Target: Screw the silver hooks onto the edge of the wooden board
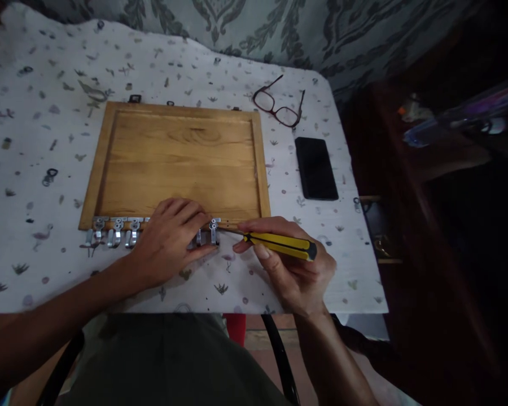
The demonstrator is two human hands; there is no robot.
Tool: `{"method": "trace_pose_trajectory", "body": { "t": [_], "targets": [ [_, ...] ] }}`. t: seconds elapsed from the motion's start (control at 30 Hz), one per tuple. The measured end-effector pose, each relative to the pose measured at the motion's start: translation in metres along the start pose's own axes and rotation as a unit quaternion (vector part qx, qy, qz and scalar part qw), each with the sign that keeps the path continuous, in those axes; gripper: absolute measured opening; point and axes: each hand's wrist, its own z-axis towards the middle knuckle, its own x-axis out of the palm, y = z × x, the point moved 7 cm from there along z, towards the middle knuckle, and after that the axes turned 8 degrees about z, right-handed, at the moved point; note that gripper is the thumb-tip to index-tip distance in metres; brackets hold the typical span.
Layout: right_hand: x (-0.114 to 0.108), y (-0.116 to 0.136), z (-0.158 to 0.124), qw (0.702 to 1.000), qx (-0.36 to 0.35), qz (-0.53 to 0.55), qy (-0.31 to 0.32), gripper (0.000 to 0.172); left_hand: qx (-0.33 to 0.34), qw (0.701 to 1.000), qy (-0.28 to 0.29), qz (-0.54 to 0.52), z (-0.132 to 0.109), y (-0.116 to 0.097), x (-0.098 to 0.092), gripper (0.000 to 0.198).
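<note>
Yellow and black, the screwdriver (281, 246), presumably light, stiff and best taken by its thick end, is clasped in the right hand (298, 270) at the framed wooden panel (180, 163), whose metal hook rail (118, 224) is gripped by the left hand (169, 239).

Bare left hand (169, 242) and bare right hand (296, 265), both on slim, uncovered forearms (334, 352), with a plain, dark grey-green garment (161, 355) worn on the body.

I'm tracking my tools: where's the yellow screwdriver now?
In the head view, the yellow screwdriver is right of centre, in the right hand, its shaft pointing left toward the metal hooks at the near edge of the wooden panel.
</note>
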Motion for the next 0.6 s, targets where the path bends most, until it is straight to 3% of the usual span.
{"method": "trace_pose_trajectory", "body": {
  "t": [0.27,0.6],
  "targets": [
    [0.005,-0.003,0.003,0.999,0.044,-0.004,0.004,0.025,0.0,1.0,-0.002,-0.009,-0.001,0.0,0.0,0.032],
    [0.011,0.003,0.008,0.998,0.036,-0.04,0.039,0.025,0.001,1.0,0.002,-0.008,-0.001,0.0,0.0,0.033]
  ]
}}
